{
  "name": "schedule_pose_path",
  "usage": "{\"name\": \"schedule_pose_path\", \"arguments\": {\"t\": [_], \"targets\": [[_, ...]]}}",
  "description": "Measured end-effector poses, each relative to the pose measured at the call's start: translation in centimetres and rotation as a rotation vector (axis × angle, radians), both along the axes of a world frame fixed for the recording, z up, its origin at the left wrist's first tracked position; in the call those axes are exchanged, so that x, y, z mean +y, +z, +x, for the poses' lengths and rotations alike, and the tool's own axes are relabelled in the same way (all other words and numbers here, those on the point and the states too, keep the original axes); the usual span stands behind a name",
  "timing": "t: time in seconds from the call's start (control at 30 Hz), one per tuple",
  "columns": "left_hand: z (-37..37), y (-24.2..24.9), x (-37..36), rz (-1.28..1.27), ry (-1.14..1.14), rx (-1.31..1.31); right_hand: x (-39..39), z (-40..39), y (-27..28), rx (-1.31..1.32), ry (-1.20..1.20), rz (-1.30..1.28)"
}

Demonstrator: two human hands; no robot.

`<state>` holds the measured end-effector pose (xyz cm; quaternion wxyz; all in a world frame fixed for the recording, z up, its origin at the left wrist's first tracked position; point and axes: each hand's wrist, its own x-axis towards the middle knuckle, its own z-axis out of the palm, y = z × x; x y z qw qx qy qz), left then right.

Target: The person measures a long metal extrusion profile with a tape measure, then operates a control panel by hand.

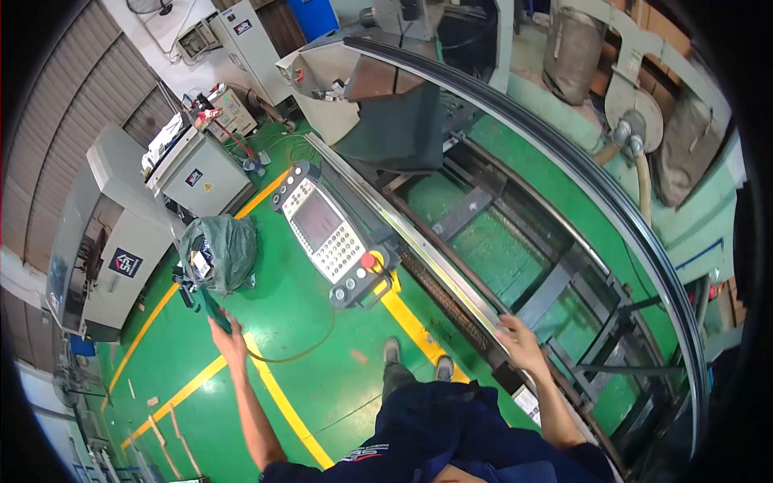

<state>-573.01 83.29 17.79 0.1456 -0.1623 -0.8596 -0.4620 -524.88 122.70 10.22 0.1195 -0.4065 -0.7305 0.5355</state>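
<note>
My left hand (228,338) is stretched out to the left and grips a dark green handheld object (211,310), just below a green bag (219,251) on the floor. My right hand (520,340) rests on the metal rail (435,259) of a long machine frame, fingers curled over its edge. A grey control pendant (330,232) with a screen, keypad and red stop button hangs on the rail between my hands. A cable (310,348) runs from the pendant across the floor.
Grey cabinets (109,241) and a control box (201,173) stand at the left. The green floor (322,386) has yellow lines. A long dark curved profile (580,173) spans the machine. My shoes (416,360) stand by the rail.
</note>
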Motion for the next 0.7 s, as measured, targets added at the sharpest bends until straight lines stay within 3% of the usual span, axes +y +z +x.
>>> {"name": "schedule_pose_path", "arguments": {"t": [0.03,0.1,0.13,0.17,0.27,0.4,0.53,0.63,0.67,0.7], "targets": [[-3.3,0.6,1.2,-0.052,0.021,-0.002,0.7,0.2,0.5,0.009,-0.113,0.002],[-10.5,1.1,4.0,-0.396,0.038,0.504,2.1,0.6,0.0,-0.049,-0.277,-0.012],[-13.9,1.4,5.9,-0.307,-0.050,0.311,2.7,1.0,-1.7,-0.058,-0.348,0.017],[-17.7,1.0,8.0,-0.308,-0.119,0.357,2.9,1.0,-3.1,-0.028,-0.399,0.047],[-28.3,-0.8,15.1,-0.109,-0.271,0.106,1.1,-2.4,-3.0,-0.022,-0.592,-0.115],[-41.9,-6.4,22.5,-0.167,-0.437,-0.112,-3.3,-8.9,-4.3,-0.010,-0.797,-0.392],[-47.0,-10.8,27.8,-0.233,-0.513,-0.217,-6.9,-13.7,-3.5,-0.138,-0.629,-0.412],[-49.6,-15.2,29.5,-0.206,-0.645,-0.193,-8.4,-14.6,-3.2,-0.177,-0.677,-0.429],[-48.0,-13.4,29.6,-0.341,-0.647,-0.153,-8.7,-14.2,-3.8,-0.174,-0.722,-0.443],[-49.3,-15.2,29.1,-0.379,-0.710,-0.182,-9.1,-14.0,-3.9,-0.191,-0.751,-0.442]]}}
